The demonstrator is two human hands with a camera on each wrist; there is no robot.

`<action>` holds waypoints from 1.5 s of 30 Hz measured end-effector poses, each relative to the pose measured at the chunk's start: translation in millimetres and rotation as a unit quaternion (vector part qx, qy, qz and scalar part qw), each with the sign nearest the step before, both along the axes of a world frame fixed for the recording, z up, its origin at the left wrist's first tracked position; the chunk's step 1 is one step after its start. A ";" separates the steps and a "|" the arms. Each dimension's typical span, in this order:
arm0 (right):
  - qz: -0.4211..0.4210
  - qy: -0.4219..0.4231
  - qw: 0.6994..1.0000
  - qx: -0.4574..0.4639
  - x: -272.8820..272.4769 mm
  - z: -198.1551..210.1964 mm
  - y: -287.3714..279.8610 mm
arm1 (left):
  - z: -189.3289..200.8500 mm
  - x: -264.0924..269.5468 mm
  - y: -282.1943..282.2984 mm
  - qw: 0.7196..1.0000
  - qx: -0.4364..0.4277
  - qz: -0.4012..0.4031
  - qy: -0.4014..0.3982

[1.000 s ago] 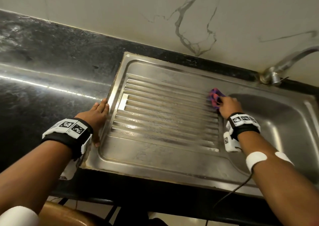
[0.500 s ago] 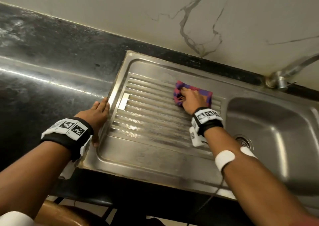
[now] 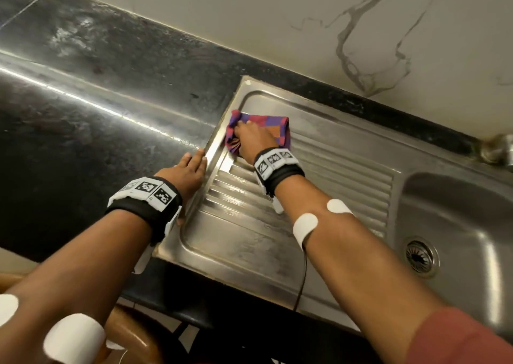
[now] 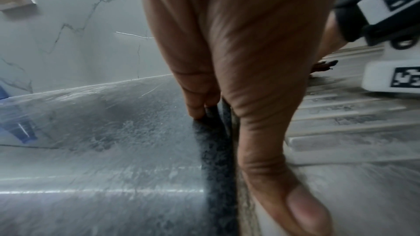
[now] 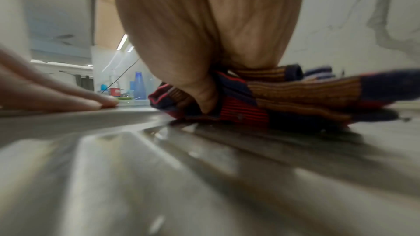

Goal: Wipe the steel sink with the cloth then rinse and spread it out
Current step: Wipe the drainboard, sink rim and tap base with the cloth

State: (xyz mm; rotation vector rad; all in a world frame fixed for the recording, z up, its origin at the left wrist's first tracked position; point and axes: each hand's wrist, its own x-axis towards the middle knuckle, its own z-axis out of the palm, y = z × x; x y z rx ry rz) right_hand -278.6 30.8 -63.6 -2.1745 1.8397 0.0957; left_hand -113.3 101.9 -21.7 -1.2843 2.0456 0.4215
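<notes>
A checked red, purple and orange cloth (image 3: 273, 126) (image 5: 302, 94) lies bunched at the far left corner of the steel sink's ribbed drainboard (image 3: 327, 174). My right hand (image 3: 254, 137) presses down on the cloth, and its thumb (image 5: 204, 96) digs into the folds. My left hand (image 3: 188, 172) rests flat with straight fingers on the black counter, right along the sink's left rim (image 3: 206, 166); the left wrist view shows its thumb (image 4: 302, 209) on the steel rim. The basin with its drain (image 3: 420, 255) is to the right.
A black stone counter (image 3: 91, 119) runs left of the sink. A marble-look wall (image 3: 277, 22) rises behind it. The tap base (image 3: 497, 149) stands at the far right edge. Bottles and cups (image 5: 136, 89) stand far along the counter. A cable (image 3: 301, 280) hangs from my right forearm.
My right hand has swept the cloth leftward across the drainboard, from beside the basin to the far left corner. The left hand has stayed at the sink's left rim.
</notes>
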 end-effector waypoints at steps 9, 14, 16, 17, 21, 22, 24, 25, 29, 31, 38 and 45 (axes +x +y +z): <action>-0.092 -0.099 0.991 0.017 -76.6 12.7 50.0 | -0.7 2.4 -1.4 1.000 0.024 0.000 -0.008; -0.155 -0.169 0.973 0.002 -141.3 32.4 104.2 | -4.5 1.4 -1.4 1.000 0.017 0.000 -0.015; -0.195 -0.164 0.967 0.001 -170.5 31.3 120.6 | -6.0 1.4 -1.3 1.000 0.013 -0.003 -0.018; -0.218 -0.148 0.965 -0.003 -185.1 30.9 129.3 | -6.4 1.1 -1.1 1.000 0.013 -0.004 -0.019; -0.298 -0.075 0.952 0.005 -240.3 27.0 160.3 | -7.8 0.0 -2.0 1.000 0.011 -0.007 -0.019; -0.308 -0.066 0.949 0.006 -249.3 26.9 167.4 | -8.1 0.4 -1.8 1.000 0.011 -0.007 -0.018; -0.324 -0.047 0.945 -0.002 -261.4 21.1 176.1 | -8.8 0.9 -1.9 1.000 0.010 -0.006 -0.018; -0.330 -0.038 0.943 -0.003 -263.7 19.0 179.5 | -9.1 1.0 -2.3 1.000 0.010 -0.006 -0.019; -0.322 -0.030 0.946 -0.002 -250.9 15.5 187.4 | -11.4 1.5 -3.4 1.000 0.008 -0.009 -0.022; -0.297 -0.033 0.954 -0.013 -239.4 14.4 187.1 | -11.3 0.9 -3.6 1.000 0.007 -0.014 -0.024; -0.198 -0.049 0.979 -0.013 -176.2 17.5 141.8 | -9.5 2.9 -4.1 1.000 0.005 -0.024 -0.017; -0.106 -0.067 0.992 0.010 -94.1 13.4 90.1 | -12.6 2.9 -5.3 0.999 0.000 -0.030 -0.012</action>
